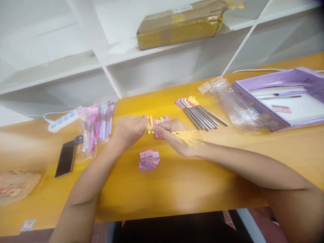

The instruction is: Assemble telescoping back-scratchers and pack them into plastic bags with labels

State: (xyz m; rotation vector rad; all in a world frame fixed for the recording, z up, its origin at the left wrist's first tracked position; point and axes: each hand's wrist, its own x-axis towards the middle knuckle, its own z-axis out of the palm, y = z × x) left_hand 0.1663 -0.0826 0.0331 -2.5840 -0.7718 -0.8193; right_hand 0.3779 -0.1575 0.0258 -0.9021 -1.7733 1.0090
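Observation:
Both my hands are closed together over the middle of the table. Out of my right hand (pixel 174 133) sticks the yellow, hand-shaped head (pixel 188 136) of what looks like a back scratcher, its fingers spread toward my wrist. My left hand (pixel 131 130) is clenched close beside it, with a yellow piece (pixel 150 128) showing between the hands; this seems to be the scratcher's other end. Just behind my fingers lies a row of short coloured handles (pixel 159 120), partly hidden. To the right rests a bundle of metal rods (pixel 199 116) with coloured heads. Small printed cards (pixel 149 160) are piled in front.
At left lie clear-bagged coloured scratchers (pixel 92 126), a power strip (pixel 64 120), a black phone (pixel 65 158) and an orange-brown bag (pixel 19 185). Clear plastic bags (pixel 233 101) and a purple box (pixel 257 114) stand right. A taped package (pixel 179 25) sits on the white shelf behind.

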